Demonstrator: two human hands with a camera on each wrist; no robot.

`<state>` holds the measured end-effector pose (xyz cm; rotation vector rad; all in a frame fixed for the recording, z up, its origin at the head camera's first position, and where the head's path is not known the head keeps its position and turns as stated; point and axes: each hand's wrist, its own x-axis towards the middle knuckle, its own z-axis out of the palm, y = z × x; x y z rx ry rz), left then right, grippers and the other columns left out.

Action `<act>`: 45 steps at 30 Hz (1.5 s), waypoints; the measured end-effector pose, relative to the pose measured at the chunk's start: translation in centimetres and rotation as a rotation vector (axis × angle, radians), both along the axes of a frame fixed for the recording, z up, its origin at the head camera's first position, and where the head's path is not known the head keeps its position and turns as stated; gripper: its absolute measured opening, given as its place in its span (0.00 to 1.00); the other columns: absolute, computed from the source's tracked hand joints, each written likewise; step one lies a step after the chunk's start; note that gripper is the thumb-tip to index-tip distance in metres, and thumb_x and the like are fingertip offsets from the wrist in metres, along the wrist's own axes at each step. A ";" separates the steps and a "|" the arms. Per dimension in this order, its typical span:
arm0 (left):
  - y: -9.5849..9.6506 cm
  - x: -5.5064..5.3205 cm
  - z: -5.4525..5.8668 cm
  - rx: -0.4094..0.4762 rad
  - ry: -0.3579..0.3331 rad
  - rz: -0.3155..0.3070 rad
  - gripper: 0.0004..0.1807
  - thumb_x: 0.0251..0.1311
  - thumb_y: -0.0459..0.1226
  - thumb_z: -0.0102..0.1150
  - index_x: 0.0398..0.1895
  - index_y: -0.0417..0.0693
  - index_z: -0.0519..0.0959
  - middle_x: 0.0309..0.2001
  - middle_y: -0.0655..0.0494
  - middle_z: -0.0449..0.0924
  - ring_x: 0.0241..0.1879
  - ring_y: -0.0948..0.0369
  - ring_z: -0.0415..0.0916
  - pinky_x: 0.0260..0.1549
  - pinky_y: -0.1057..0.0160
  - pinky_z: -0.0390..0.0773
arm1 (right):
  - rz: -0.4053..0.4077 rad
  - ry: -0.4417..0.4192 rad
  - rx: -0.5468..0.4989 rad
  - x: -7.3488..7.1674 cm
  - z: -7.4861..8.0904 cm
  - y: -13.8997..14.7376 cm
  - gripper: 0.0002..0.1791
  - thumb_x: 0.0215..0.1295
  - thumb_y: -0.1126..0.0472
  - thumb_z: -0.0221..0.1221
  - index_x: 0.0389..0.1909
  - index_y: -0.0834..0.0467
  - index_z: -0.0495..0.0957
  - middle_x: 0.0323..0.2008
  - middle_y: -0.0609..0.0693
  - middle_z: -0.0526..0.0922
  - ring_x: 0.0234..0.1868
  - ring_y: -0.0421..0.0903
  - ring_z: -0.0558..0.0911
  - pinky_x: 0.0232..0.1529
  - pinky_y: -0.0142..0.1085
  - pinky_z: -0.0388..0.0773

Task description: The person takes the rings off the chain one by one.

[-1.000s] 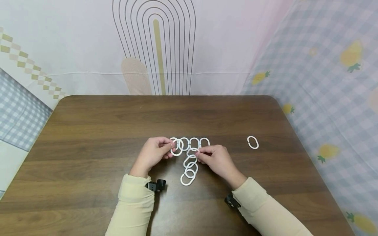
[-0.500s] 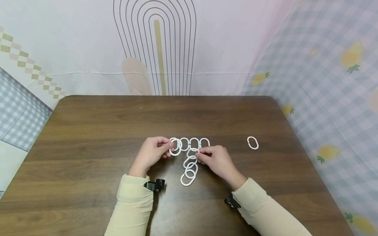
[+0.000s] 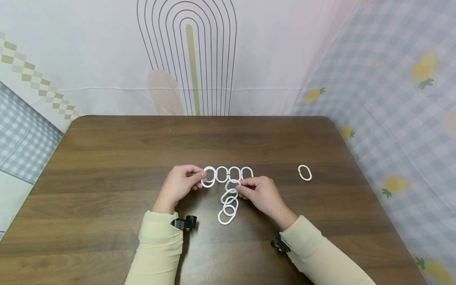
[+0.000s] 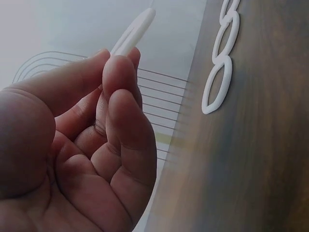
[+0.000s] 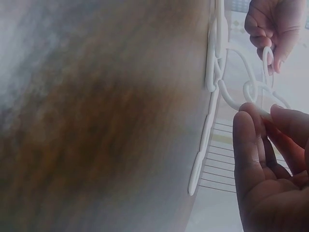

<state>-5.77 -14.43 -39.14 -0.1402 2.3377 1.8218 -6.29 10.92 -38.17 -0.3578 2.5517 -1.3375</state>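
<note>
My left hand (image 3: 179, 185) pinches a white oval plastic link (image 4: 137, 31) between thumb and forefinger, raised off the table. In the head view this link overlaps the left end of a row of white links (image 3: 222, 167) lying on the table. My right hand (image 3: 263, 194) pinches the top link of a short chain of white links (image 3: 225, 224), which trails down toward the front. The right wrist view shows this top part lifted, with the lower links against the table. Whether the left hand's link touches the chain is unclear.
One loose white link (image 3: 310, 173) lies apart on the right of the brown wooden table (image 3: 107, 158). Behind the table's back edge hangs a patterned cloth (image 3: 267, 51), and a checked cloth (image 3: 399, 130) runs along the right side.
My left hand has drifted a little to the left with its link, away from the chain. The right hand stays nearly still, holding the same chain.
</note>
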 end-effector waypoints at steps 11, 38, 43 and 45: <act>-0.5 -0.1 -0.5 0.002 -0.007 0.065 0.09 0.67 0.32 0.62 0.40 0.30 0.83 0.25 0.50 0.83 0.24 0.65 0.77 0.27 0.69 0.78 | 0.003 -0.005 -0.002 0.0 -0.1 0.0 0.05 0.64 0.60 0.67 0.35 0.57 0.89 0.23 0.45 0.85 0.26 0.38 0.81 0.31 0.31 0.78; -1.7 -0.3 -1.5 -0.079 -0.012 0.179 0.11 0.67 0.33 0.61 0.43 0.31 0.84 0.21 0.55 0.81 0.23 0.66 0.77 0.26 0.70 0.77 | 0.004 -0.023 -0.025 -0.1 -0.2 0.1 0.06 0.64 0.61 0.67 0.36 0.59 0.89 0.24 0.45 0.86 0.27 0.39 0.82 0.32 0.32 0.79; -1.8 -0.3 -1.5 -0.087 -0.007 0.169 0.11 0.66 0.31 0.61 0.45 0.30 0.84 0.23 0.52 0.82 0.24 0.64 0.76 0.27 0.69 0.76 | 0.005 -0.019 -0.027 -0.1 -0.2 0.2 0.06 0.64 0.61 0.67 0.36 0.59 0.89 0.24 0.45 0.86 0.27 0.38 0.82 0.32 0.31 0.79; -1.8 -0.3 -1.5 -0.092 -0.011 0.166 0.11 0.65 0.31 0.61 0.46 0.30 0.83 0.23 0.51 0.82 0.24 0.64 0.76 0.26 0.69 0.75 | 0.005 -0.020 -0.027 -0.1 -0.2 0.2 0.06 0.64 0.61 0.68 0.36 0.59 0.89 0.24 0.45 0.86 0.27 0.38 0.82 0.31 0.31 0.79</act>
